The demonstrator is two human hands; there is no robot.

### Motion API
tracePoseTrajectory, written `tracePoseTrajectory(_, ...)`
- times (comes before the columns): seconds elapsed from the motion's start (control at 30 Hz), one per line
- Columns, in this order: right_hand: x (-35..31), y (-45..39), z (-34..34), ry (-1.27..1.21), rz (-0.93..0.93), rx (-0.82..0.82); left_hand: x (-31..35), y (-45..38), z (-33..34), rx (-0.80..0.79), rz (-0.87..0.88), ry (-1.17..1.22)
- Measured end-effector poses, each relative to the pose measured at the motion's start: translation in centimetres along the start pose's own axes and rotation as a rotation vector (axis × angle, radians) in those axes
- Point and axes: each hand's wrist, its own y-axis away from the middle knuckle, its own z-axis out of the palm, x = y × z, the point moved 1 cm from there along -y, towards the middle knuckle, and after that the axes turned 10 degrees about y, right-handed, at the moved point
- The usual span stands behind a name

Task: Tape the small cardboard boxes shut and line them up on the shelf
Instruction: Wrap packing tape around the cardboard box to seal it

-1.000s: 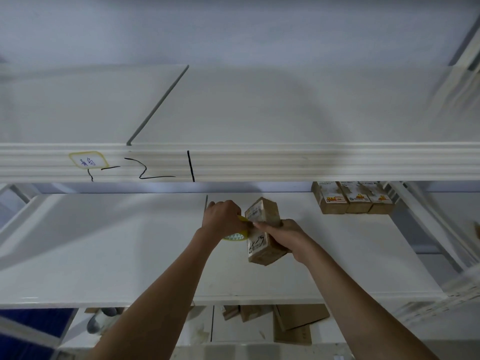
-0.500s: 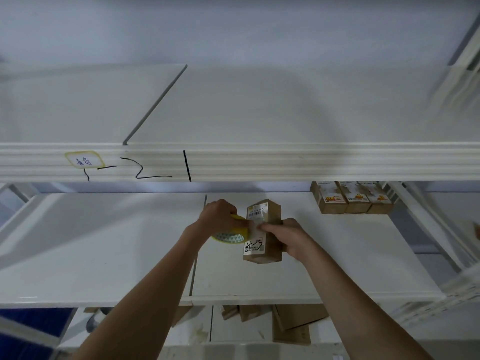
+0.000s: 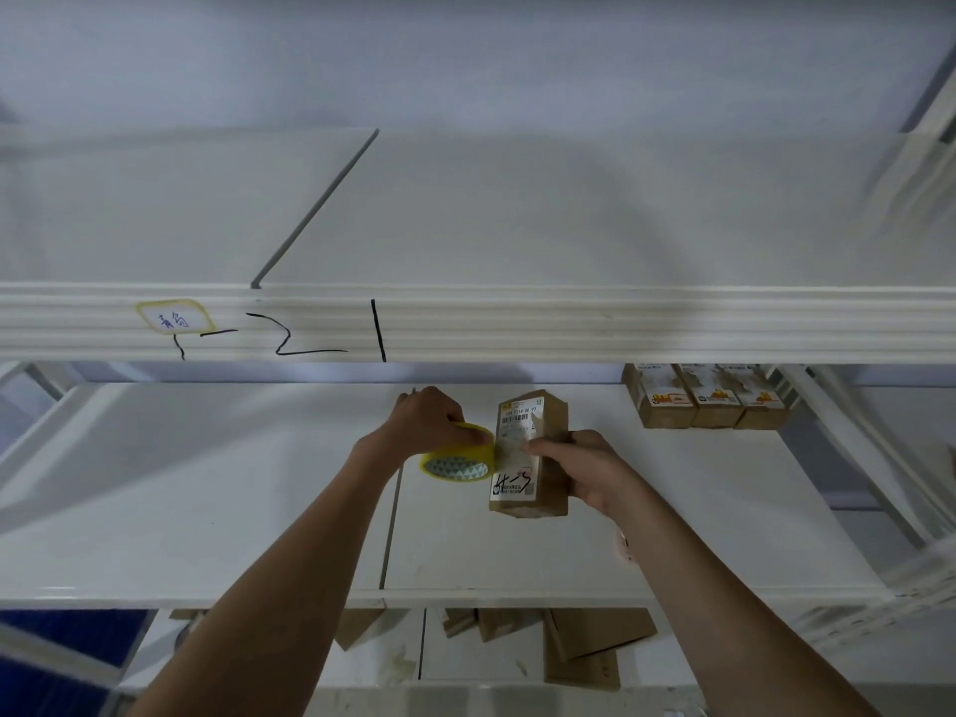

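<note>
Since half a second ago the box has swung more upright and the tape roll has slid in tight against its left edge, so both hands sit a bit closer together now.

Biggest thing in view is the white shelf unit: the middle shelf [image 3: 155,509] carries everything going on, and the upper shelf's front edge [image 3: 621,323] has black marker scribbles and a little yellow-bordered label [image 3: 175,317] stuck on it. Down on the bottom level there's a loose pile of flat cardboard pieces [image 3: 584,649].

At the back right of the middle shelf, three small boxes [image 3: 706,398] stand side by side, touching, in a neat row.

The box being worked on [image 3: 527,455] is held up above the middle shelf, label side facing the camera, with handwriting on the lower label. The right hand [image 3: 584,470] has its grip wrapped around the box's right side, thumb across the front. The left hand [image 3: 432,419] has its fingers curled over the yellow tape roll [image 3: 458,458], which touches the box's left edge.
</note>
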Motion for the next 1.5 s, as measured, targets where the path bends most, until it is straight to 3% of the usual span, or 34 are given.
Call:
tracePoseTrajectory(0.67,-0.6,0.2,-1.3,0.032,-0.051,0.039,0.7,-0.1,-1.0,0.071,0.015,-0.282)
tracePoseTrajectory(0.97,-0.5,0.5,-2.0,0.054,-0.058,0.054,1.0,0.2,-0.7,0.046,0.001,-0.22)
tracePoseTrajectory(1.13,-0.5,1.2,-2.6,0.037,-0.06,0.035,0.2,0.2,-0.9,-0.08,0.008,0.184)
tracePoseTrajectory(1.23,-0.3,1.7,-2.7,0.028,-0.054,-0.008,-0.3,0.3,-0.7,-0.128,0.027,0.275)
tracePoseTrajectory(1.4,0.2,2.0,-2.8,0.009,-0.019,-0.03,-1.2,0.2,0.0,-0.149,0.025,0.31)
tracePoseTrajectory(1.5,0.4,1.9,-2.5,-0.007,-0.017,-0.025,-0.7,0.2,0.4,-0.101,-0.006,0.159)
